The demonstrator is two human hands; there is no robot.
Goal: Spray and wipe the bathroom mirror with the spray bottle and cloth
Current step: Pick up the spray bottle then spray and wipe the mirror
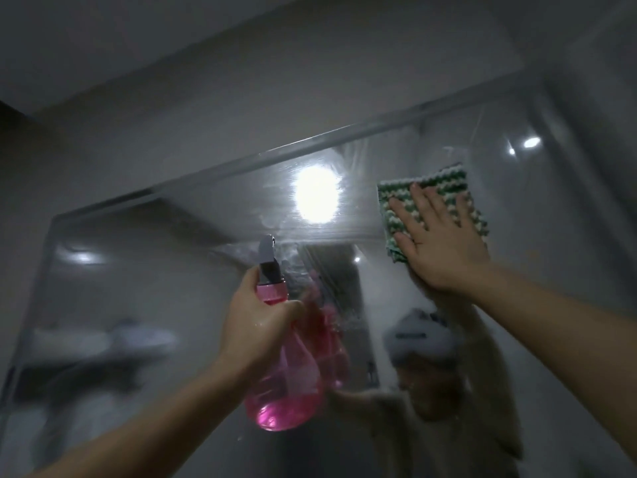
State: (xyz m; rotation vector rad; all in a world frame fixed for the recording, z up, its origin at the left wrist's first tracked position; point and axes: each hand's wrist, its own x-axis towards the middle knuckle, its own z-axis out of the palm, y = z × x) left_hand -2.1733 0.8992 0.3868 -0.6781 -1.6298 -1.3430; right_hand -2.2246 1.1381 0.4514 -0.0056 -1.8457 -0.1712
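The bathroom mirror fills most of the view, streaked with wet smears near its top edge. My left hand grips the neck of a pink spray bottle with a grey nozzle, held upright close to the glass at centre. My right hand presses a green and white cloth flat against the upper right of the mirror, fingers spread straight over it. The bottle holds pink liquid in its lower part.
The mirror's metal top frame runs diagonally under the grey wall. A bright ceiling light glares in the glass. The person's reflection shows at lower right, and a blurred shelf reflection at left.
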